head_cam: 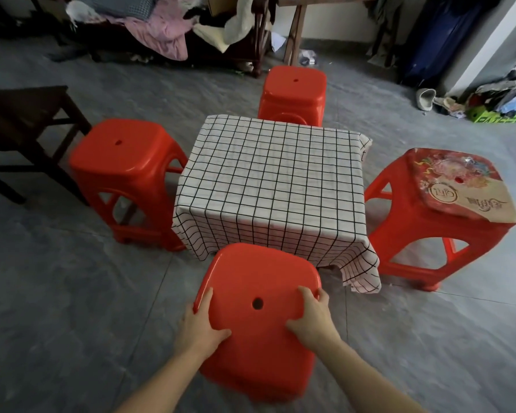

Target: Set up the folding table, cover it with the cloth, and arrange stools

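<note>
Red plastic stools (125, 162) are crowding all four sides of the cloth-covered table (268, 180), leaving only narrow corner gaps; the grey floor (72, 293) beyond is lying open.

Soft, even daylight fills the room, with the far corners dim. Pale sheen lies on the glossy seats of the red stools (122, 150), and faint shadows sit under them on the grey floor (72, 278). The wide lens bows straight lines toward the edges. The nearest stool (251, 293) and the frame's rim look slightly smeared.
</note>
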The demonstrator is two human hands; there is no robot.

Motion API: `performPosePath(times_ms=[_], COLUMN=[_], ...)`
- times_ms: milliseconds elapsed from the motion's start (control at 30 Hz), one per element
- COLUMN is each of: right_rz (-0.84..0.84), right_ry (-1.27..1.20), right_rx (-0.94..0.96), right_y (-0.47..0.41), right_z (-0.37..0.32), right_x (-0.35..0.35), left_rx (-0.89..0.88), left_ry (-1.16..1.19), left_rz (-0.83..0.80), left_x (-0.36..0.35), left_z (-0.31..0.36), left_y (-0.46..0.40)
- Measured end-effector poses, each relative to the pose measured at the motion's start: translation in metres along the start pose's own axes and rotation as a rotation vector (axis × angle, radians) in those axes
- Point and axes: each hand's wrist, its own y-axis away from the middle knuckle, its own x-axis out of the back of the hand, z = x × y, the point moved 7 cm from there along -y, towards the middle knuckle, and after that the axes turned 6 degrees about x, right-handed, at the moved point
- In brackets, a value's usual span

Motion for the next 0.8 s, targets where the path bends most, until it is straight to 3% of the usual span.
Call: performPosePath(times_ms=[333, 800], right_rz=[-0.193, -0.144], right_ry=[0.295, 0.332], right_rx=[-0.005, -0.01], right_y=[0.014, 0.042], right_z=[-0.002, 0.006], right_x=[-0.034, -0.05], left_rx=[0.042, 0.022], left_ry=[0.083, 0.137], left_rz=[-0.019, -0.02], left_x=[-0.004, -0.007], left_z=[-0.012, -0.024], left_y=[0.015, 0.038])
